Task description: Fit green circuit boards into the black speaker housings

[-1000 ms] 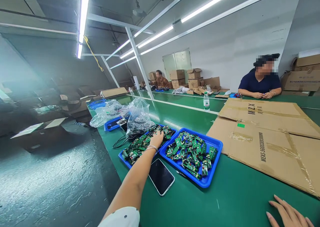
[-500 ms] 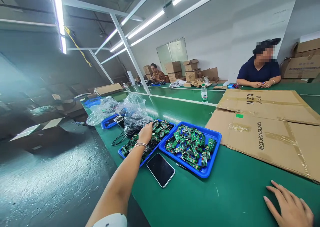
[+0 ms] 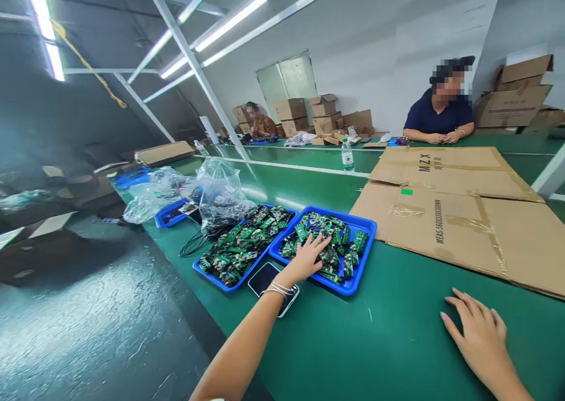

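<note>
My left hand [image 3: 308, 258], with pale bands at the wrist, has its fingers spread over green circuit boards [image 3: 342, 236] in the right blue tray [image 3: 369, 254]. Nothing shows in its grasp. Beside it, the left blue tray [image 3: 226, 287] is heaped with more circuit boards [image 3: 247, 242]. A phone [image 3: 265, 276] lies below the trays, partly hidden by my left wrist. At the lower right, my right hand [image 3: 477, 327] rests on the green table [image 3: 397, 336] with fingers apart, holding nothing.
Flattened cardboard [image 3: 463, 212] covers the table's right side. A water bottle [image 3: 347, 155] stands beyond the trays. Plastic bags [image 3: 223, 195] and black cables [image 3: 193, 245] lie on the left. Two people [image 3: 439, 112] sit across, near stacked boxes [image 3: 291, 115].
My left hand has moved from the left tray to the right one, and its fingers have spread. The camera view has shifted, with my right hand still open on the table.
</note>
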`<state>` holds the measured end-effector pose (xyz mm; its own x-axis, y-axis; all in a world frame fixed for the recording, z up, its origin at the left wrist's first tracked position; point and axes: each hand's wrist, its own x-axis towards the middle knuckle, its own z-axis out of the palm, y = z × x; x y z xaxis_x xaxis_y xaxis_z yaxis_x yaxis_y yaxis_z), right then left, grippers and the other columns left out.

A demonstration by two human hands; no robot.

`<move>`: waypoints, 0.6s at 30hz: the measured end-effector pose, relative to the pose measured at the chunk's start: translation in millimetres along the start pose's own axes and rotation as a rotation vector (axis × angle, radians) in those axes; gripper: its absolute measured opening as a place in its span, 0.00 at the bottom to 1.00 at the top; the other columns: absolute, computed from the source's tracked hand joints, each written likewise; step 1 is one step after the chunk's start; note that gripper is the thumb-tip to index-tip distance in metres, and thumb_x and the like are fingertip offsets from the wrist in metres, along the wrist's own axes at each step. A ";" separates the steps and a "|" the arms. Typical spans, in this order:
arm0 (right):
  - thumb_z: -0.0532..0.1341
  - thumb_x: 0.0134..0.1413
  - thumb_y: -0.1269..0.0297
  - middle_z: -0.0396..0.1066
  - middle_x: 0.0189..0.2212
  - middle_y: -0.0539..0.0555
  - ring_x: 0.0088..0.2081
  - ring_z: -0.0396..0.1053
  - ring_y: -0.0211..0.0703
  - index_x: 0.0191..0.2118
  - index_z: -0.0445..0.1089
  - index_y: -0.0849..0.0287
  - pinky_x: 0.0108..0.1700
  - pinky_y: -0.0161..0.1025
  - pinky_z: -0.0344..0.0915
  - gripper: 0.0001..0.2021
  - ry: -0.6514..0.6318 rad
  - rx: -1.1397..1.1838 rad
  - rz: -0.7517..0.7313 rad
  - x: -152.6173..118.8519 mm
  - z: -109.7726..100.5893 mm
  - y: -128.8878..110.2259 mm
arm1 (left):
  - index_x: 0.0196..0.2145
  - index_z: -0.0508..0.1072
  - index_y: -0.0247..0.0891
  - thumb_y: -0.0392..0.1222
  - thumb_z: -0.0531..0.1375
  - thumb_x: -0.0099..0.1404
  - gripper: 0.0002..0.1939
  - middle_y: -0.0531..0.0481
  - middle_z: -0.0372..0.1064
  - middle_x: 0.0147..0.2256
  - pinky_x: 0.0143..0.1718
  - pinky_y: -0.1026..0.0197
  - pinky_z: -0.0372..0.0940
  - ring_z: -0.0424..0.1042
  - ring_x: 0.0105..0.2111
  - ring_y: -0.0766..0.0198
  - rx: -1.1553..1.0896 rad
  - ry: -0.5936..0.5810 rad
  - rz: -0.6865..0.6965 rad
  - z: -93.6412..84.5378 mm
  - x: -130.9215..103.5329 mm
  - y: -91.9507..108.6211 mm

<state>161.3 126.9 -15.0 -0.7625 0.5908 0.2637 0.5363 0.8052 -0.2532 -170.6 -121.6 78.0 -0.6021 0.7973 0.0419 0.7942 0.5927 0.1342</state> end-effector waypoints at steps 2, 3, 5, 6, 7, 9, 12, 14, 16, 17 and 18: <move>0.45 0.57 0.52 0.62 0.52 0.55 0.54 0.54 0.53 0.44 0.67 0.55 0.55 0.59 0.44 0.20 0.004 0.016 0.001 0.1 -3.6 -4.1 | 0.60 0.45 0.54 0.42 0.56 0.59 0.35 0.49 0.41 0.63 0.52 0.29 0.46 0.38 0.62 0.42 -0.021 -0.008 -0.035 3.5 -7.5 1.7; 0.45 0.57 0.52 0.62 0.52 0.56 0.55 0.54 0.53 0.44 0.67 0.55 0.55 0.59 0.43 0.20 0.012 0.030 0.006 0.9 -4.9 -5.9 | 0.61 0.45 0.52 0.45 0.54 0.61 0.33 0.46 0.39 0.63 0.51 0.28 0.46 0.36 0.62 0.41 -0.027 -0.002 -0.062 5.5 -11.1 1.3; 0.45 0.57 0.54 0.62 0.51 0.56 0.55 0.54 0.53 0.44 0.67 0.56 0.56 0.60 0.43 0.19 0.027 0.070 0.018 3.8 -8.1 -9.5 | 0.61 0.47 0.48 0.47 0.52 0.62 0.31 0.43 0.39 0.63 0.51 0.28 0.46 0.37 0.62 0.40 -0.034 0.012 -0.115 11.1 -17.6 0.4; 0.46 0.57 0.54 0.62 0.51 0.56 0.55 0.54 0.54 0.44 0.66 0.56 0.56 0.61 0.42 0.18 0.035 0.098 0.032 5.6 -11.4 -11.9 | 0.60 0.49 0.46 0.47 0.51 0.63 0.29 0.42 0.41 0.63 0.51 0.29 0.46 0.38 0.62 0.41 -0.036 0.020 -0.136 14.6 -20.6 0.4; 0.47 0.57 0.55 0.63 0.50 0.56 0.54 0.54 0.54 0.43 0.66 0.56 0.55 0.61 0.43 0.17 0.041 0.134 0.052 7.2 -16.9 -15.2 | 0.60 0.51 0.45 0.47 0.51 0.63 0.28 0.41 0.44 0.62 0.52 0.30 0.46 0.39 0.61 0.42 -0.038 0.027 -0.152 18.3 -23.4 1.1; 0.48 0.58 0.56 0.65 0.48 0.56 0.53 0.56 0.54 0.38 0.67 0.57 0.54 0.61 0.47 0.15 0.038 0.240 0.098 8.1 -37.2 -25.8 | 0.58 0.56 0.45 0.45 0.51 0.63 0.24 0.43 0.47 0.61 0.54 0.33 0.46 0.41 0.61 0.44 -0.038 0.045 -0.168 24.9 -28.4 3.8; 0.46 0.61 0.59 0.67 0.44 0.56 0.49 0.61 0.47 0.34 0.66 0.58 0.48 0.48 0.61 0.14 -0.088 0.484 0.000 1.6 -92.6 -51.9 | 0.53 0.63 0.44 0.43 0.51 0.64 0.19 0.44 0.50 0.61 0.56 0.37 0.46 0.43 0.62 0.49 -0.035 0.087 -0.176 30.2 -32.5 9.8; 0.47 0.63 0.62 0.68 0.42 0.54 0.46 0.64 0.43 0.39 0.65 0.57 0.47 0.44 0.62 0.12 -0.176 0.554 -0.207 -6.9 -137.7 -71.5 | 0.49 0.67 0.43 0.42 0.52 0.63 0.16 0.44 0.52 0.60 0.56 0.39 0.48 0.45 0.61 0.51 -0.031 0.114 -0.174 30.5 -32.4 14.4; 0.47 0.63 0.67 0.69 0.41 0.53 0.44 0.65 0.39 0.40 0.65 0.57 0.51 0.42 0.60 0.10 -0.196 0.574 -0.481 -16.8 -176.9 -87.1 | 0.44 0.70 0.43 0.41 0.52 0.63 0.13 0.45 0.56 0.58 0.55 0.38 0.49 0.49 0.60 0.52 -0.022 0.143 -0.171 29.3 -30.7 19.9; 0.47 0.63 0.68 0.69 0.41 0.51 0.44 0.65 0.37 0.42 0.64 0.57 0.54 0.41 0.57 0.10 -0.236 0.595 -0.605 -22.1 -191.1 -92.2 | 0.42 0.71 0.43 0.41 0.52 0.63 0.11 0.45 0.58 0.57 0.55 0.36 0.48 0.51 0.59 0.51 -0.015 0.164 -0.173 28.3 -29.6 23.5; 0.47 0.63 0.68 0.70 0.40 0.50 0.43 0.65 0.34 0.43 0.64 0.57 0.56 0.39 0.55 0.10 -0.269 0.630 -0.697 -27.6 -200.9 -95.5 | 0.39 0.71 0.42 0.41 0.52 0.63 0.10 0.45 0.61 0.55 0.54 0.34 0.45 0.53 0.58 0.51 -0.008 0.190 -0.178 27.2 -28.4 27.7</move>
<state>203.9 44.1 188.9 -0.9342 -0.1017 0.3418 -0.2983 0.7483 -0.5925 -129.3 -124.8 53.6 -0.7374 0.6446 0.2020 0.6743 0.7201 0.1636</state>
